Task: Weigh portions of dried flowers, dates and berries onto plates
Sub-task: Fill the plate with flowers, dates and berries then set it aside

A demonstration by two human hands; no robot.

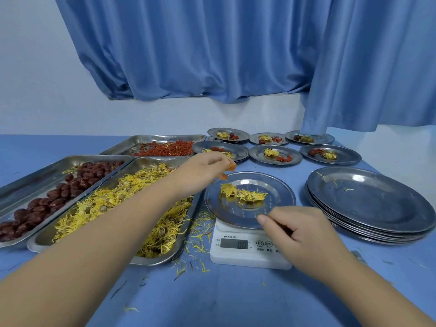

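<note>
A steel plate (pixel 278 185) with a small heap of yellow dried flowers (pixel 243 194) stands on the white scale (pixel 236 253), whose display reads about zero. My left hand (pixel 205 167) hovers over the plate's far left rim, fingers curled, pinching small orange-red berries at the fingertips. My right hand (pixel 299 234) rests over the scale's front right corner, fingers loosely curled, holding nothing; its thumb points at the plate's near rim. To the left lie three trays: dates (pixel 59 197), flowers (pixel 122 208) and berries (pixel 165 148).
Several filled plates (pixel 276 155) sit in two rows behind the scale. A stack of bare plates (pixel 370 201) stands to the right. Loose petals (pixel 200 232) litter the blue tabletop between flower tray and scale. A blue curtain (pixel 236 55) hangs behind.
</note>
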